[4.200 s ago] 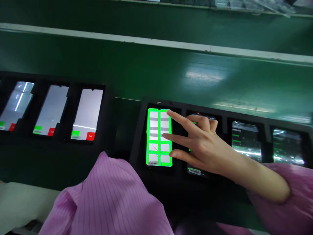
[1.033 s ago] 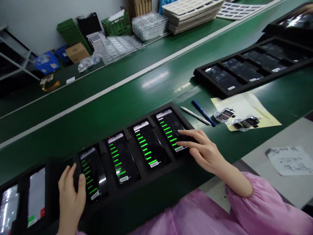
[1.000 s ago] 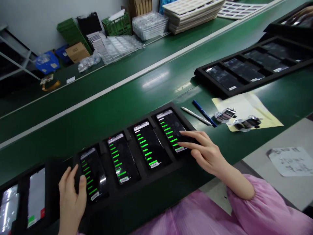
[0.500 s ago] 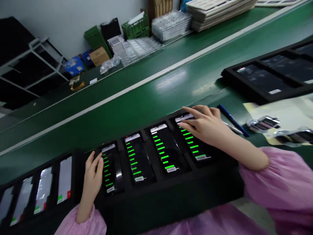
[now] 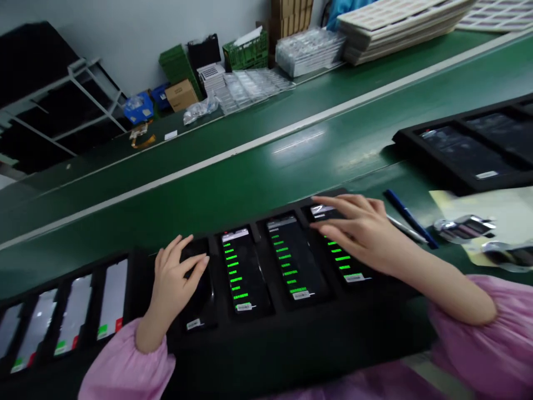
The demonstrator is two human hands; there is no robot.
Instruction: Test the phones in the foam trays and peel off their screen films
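Note:
A black foam tray [image 5: 258, 233] holds several phones in a slanting row. My left hand [image 5: 172, 280] is over the leftmost phone [image 5: 200, 300], whose screen is dark; its fingers are apart and hold nothing. Beside it lie a phone with green bars on its screen [image 5: 245, 272] and another lit phone [image 5: 293, 261] with a dimmer top. My right hand [image 5: 360, 228], fingers spread and empty, hovers at or touches the top of the rightmost phone [image 5: 343, 264], covering part of its screen. Whether a fingertip presses the glass I cannot tell.
On the left another black tray [image 5: 94, 278] holds pale-screened phones. A blue pen [image 5: 410, 218], a silver pen [image 5: 406, 229] and a paper with wrapped parts [image 5: 464, 228] lie at right. Another phone tray [image 5: 453, 178] sits behind them. Stacked panels [image 5: 400, 30] stand across the green conveyor [image 5: 233, 172].
The leftmost phone's screen has gone from green bars to dark. My left hand has moved right and up over that phone. My right hand stays at the rightmost phone; the view has shifted slightly.

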